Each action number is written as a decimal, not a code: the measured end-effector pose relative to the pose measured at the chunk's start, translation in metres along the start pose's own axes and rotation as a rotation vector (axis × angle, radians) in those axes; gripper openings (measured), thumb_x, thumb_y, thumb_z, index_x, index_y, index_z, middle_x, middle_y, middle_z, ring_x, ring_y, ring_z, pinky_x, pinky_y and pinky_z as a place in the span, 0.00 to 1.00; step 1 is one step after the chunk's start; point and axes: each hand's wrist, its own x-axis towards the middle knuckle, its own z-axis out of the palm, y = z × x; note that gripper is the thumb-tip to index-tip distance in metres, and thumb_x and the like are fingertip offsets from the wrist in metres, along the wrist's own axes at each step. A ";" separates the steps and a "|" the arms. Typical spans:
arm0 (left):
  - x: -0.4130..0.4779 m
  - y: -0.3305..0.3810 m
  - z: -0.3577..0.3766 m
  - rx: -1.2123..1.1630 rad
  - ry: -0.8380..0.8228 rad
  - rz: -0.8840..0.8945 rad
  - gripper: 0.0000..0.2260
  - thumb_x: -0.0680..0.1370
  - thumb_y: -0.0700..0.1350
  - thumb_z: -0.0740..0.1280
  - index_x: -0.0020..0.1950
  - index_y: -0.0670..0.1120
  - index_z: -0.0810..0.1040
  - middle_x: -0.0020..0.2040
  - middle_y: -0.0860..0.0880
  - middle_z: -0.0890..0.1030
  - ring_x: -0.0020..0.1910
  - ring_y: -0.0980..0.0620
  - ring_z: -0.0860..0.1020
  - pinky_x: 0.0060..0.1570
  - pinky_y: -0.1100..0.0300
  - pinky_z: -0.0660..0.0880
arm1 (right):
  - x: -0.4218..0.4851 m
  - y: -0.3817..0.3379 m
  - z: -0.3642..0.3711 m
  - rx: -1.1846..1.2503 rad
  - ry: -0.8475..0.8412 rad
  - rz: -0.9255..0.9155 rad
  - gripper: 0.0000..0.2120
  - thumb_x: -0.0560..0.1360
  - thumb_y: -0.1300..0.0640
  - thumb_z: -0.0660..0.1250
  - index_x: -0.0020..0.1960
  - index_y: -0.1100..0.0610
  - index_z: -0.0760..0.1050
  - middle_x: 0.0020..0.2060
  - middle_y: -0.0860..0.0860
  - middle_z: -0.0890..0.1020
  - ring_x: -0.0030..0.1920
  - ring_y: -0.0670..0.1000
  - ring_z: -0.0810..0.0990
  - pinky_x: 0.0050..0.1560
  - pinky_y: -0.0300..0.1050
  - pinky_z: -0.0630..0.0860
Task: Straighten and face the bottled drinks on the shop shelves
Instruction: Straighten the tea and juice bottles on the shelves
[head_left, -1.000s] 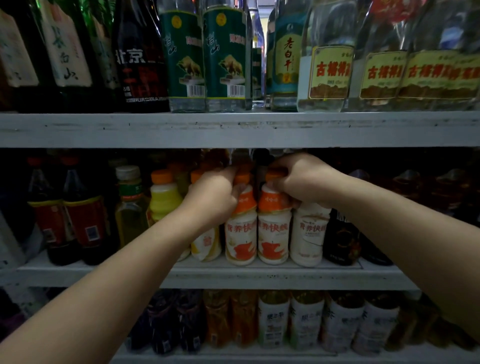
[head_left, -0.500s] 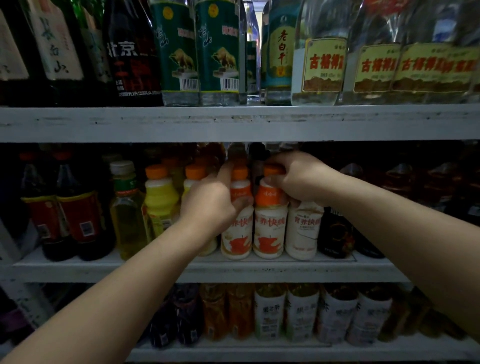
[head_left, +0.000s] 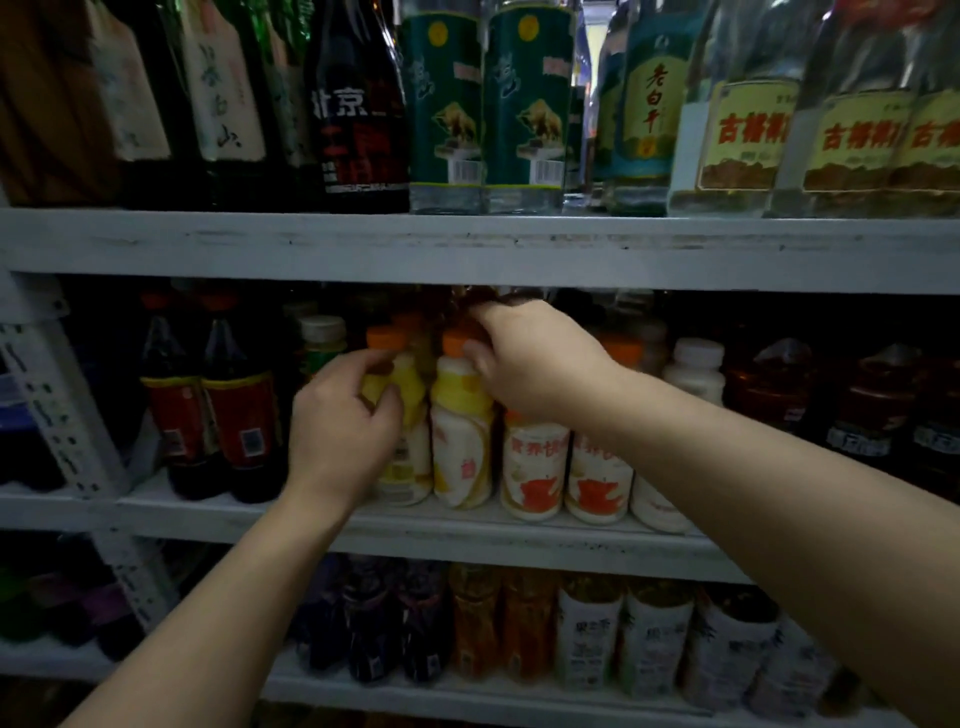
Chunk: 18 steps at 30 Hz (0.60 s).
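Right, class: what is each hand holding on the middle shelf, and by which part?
The left hand grips a yellow-labelled, orange-capped bottle round its shoulder; the right hand pinches the neighbouring yellow bottle at its neck, below the cap.

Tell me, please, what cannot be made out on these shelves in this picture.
Head view, all:
- Label of the left yellow bottle: covered by the left hand.
- What the right hand grips: blurred, dark.
- The back-row bottles on the middle shelf: too dark.
- Necks of the green-label bottles: cut off by the top edge.
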 end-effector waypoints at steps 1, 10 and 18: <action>0.000 -0.005 -0.003 0.006 0.018 0.007 0.14 0.74 0.42 0.69 0.60 0.46 0.79 0.53 0.49 0.80 0.50 0.51 0.78 0.47 0.62 0.70 | 0.008 -0.005 0.005 0.004 -0.015 0.040 0.15 0.76 0.43 0.60 0.52 0.53 0.73 0.42 0.51 0.74 0.45 0.56 0.76 0.39 0.47 0.73; 0.011 -0.031 -0.017 0.053 -0.011 0.013 0.18 0.74 0.47 0.71 0.63 0.44 0.77 0.57 0.45 0.78 0.55 0.48 0.76 0.50 0.65 0.66 | 0.036 -0.018 0.013 0.001 -0.129 0.120 0.13 0.75 0.48 0.65 0.53 0.56 0.75 0.43 0.52 0.76 0.41 0.50 0.71 0.40 0.44 0.68; 0.042 -0.007 -0.002 0.266 -0.110 0.029 0.15 0.74 0.56 0.65 0.55 0.48 0.76 0.47 0.44 0.80 0.45 0.41 0.79 0.39 0.51 0.77 | 0.032 -0.015 0.004 0.264 -0.215 0.213 0.13 0.74 0.56 0.62 0.57 0.47 0.74 0.40 0.47 0.78 0.25 0.41 0.79 0.19 0.35 0.71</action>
